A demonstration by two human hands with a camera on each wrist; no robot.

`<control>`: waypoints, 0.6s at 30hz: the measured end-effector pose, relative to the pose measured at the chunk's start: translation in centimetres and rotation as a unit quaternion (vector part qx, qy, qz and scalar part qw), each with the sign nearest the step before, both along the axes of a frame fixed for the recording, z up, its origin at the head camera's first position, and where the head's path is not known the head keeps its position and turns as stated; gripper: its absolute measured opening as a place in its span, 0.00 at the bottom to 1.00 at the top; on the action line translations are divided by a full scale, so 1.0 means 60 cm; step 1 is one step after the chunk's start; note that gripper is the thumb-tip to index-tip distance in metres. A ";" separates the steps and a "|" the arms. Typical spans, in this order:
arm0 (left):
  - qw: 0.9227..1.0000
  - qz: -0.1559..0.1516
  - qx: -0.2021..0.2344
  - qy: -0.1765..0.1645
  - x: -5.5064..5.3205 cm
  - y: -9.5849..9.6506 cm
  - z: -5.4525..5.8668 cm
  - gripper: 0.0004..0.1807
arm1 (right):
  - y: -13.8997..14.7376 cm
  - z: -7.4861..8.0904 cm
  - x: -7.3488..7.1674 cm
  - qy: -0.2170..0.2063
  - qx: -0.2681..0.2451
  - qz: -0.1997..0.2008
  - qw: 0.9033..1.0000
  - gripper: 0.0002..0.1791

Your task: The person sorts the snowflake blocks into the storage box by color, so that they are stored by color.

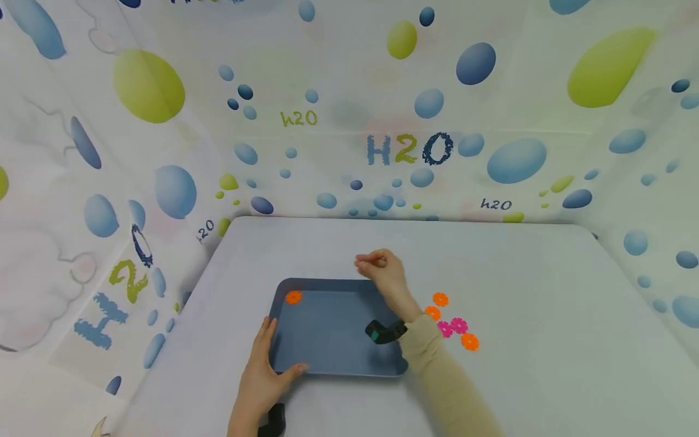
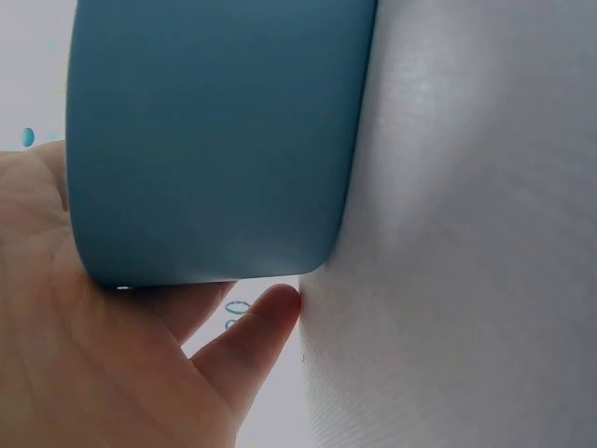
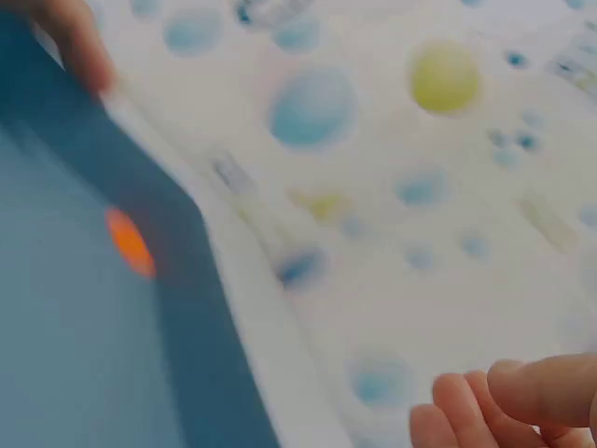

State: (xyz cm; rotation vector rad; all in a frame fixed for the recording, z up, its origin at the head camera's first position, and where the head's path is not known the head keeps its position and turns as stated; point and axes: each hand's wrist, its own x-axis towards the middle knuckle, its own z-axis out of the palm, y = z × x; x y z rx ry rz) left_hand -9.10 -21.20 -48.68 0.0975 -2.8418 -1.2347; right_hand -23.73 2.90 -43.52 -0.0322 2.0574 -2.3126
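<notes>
A shallow blue-grey rectangular tray lies on the white table. My left hand grips its near left corner, fingers along the left wall and thumb at the near rim. From the left wrist, the tray's wall fills much of the view above the palm. One orange flower-shaped piece is in the tray's far left corner. My right hand is raised over the tray's far rim, fingers curled with the thumb against them. No piece shows between the thumb and fingers in the right wrist view.
Right of the tray, beside the right forearm, lie several loose flower-shaped pieces, some orange and some pink. A cloth backdrop printed with blue and green drops stands behind and beside the table.
</notes>
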 end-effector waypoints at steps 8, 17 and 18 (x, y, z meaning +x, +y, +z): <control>1.000 -0.002 0.000 -0.017 -0.003 -0.004 0.003 0.61 | 0.164 -0.036 -0.004 -0.002 0.183 -0.162 0.970 0.14; 1.000 -0.004 0.012 -0.023 -0.004 0.004 0.005 0.60 | 0.223 -0.092 0.030 -0.063 0.303 -0.138 0.941 0.22; 1.000 -0.003 0.013 -0.024 -0.005 0.005 0.005 0.60 | 0.225 -0.094 0.033 -0.065 0.311 -0.133 0.939 0.23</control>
